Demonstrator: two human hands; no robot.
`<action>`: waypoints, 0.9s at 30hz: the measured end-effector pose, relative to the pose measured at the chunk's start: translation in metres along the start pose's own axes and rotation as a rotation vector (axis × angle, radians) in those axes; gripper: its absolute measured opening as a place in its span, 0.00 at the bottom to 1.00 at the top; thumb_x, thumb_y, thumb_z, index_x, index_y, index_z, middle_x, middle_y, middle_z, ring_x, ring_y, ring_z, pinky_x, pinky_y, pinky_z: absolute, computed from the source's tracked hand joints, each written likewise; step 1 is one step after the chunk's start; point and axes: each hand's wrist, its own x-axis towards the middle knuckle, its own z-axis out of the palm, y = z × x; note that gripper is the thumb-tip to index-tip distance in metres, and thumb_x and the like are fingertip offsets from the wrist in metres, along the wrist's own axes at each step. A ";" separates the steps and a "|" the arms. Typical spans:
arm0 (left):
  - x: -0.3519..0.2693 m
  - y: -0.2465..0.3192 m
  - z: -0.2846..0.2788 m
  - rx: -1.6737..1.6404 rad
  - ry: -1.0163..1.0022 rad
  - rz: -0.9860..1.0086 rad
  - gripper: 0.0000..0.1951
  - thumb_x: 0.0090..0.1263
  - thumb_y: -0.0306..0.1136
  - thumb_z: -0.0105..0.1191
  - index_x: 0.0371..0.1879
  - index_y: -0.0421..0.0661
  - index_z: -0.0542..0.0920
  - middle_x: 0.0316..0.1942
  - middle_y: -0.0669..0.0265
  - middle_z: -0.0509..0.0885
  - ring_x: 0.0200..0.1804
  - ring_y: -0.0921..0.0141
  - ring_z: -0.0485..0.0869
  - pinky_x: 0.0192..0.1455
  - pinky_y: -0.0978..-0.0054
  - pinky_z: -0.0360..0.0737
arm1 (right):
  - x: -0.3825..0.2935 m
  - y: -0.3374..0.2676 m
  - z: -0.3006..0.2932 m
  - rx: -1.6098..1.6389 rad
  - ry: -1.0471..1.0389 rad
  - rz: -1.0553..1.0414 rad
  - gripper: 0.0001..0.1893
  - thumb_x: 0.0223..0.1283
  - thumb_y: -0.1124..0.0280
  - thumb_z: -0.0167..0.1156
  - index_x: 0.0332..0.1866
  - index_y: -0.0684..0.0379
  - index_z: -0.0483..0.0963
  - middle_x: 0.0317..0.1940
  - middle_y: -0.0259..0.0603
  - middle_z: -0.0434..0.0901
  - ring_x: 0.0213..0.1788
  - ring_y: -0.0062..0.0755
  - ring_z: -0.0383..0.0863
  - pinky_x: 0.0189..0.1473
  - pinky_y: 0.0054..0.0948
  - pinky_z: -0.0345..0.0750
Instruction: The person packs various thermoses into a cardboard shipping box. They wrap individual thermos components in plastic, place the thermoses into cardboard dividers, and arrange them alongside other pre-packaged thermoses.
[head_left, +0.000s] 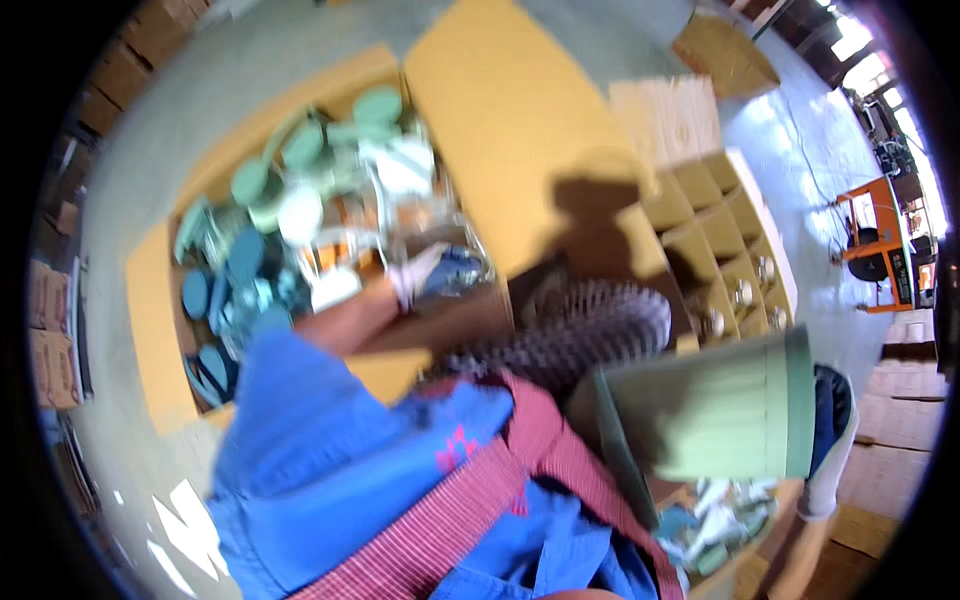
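Note:
My left hand (448, 271), in a white and dark blue work glove, reaches into a large open cardboard box (281, 101). It is beside clear items at the box's right side; blur hides its fingers. In the box lie green round-ended plastic parts (304, 145), white ones (301, 215) and dark teal ones (246, 255). My right hand (834, 427), gloved alike, holds a light green plastic bin (705, 412) at its far right end. The bin lies sideways, and its fingertips' grip is partly hidden behind it.
A divided cardboard carton (701, 225) with several clear glass or plastic items stands right of the box's raised flap (510, 112). Below the bin another box holds green and white parts (712, 525). An orange metal frame (885, 247) stands on the floor at far right.

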 end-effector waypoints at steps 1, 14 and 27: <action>0.020 0.050 0.035 0.341 0.101 0.253 0.09 0.75 0.31 0.48 0.45 0.43 0.80 0.42 0.64 0.83 0.44 0.73 0.82 0.49 0.76 0.80 | -0.005 0.004 -0.002 0.014 0.071 0.007 0.09 0.72 0.74 0.50 0.47 0.66 0.76 0.35 0.32 0.79 0.38 0.17 0.74 0.42 0.19 0.71; 0.292 0.157 0.369 1.023 -0.500 0.791 0.15 0.64 0.34 0.53 0.46 0.41 0.79 0.36 0.69 0.83 0.36 0.68 0.82 0.46 0.72 0.78 | 0.155 0.099 0.006 0.411 0.130 -0.342 0.17 0.63 0.81 0.56 0.58 0.66 0.71 0.50 0.38 0.76 0.52 0.24 0.76 0.55 0.26 0.75; 0.158 -0.023 0.238 0.610 0.136 0.351 0.19 0.74 0.35 0.49 0.59 0.38 0.73 0.53 0.62 0.80 0.57 0.68 0.77 0.62 0.69 0.73 | -0.110 0.152 0.122 0.127 -0.056 0.013 0.15 0.45 0.58 0.62 0.31 0.61 0.77 0.29 0.43 0.80 0.38 0.44 0.79 0.47 0.36 0.73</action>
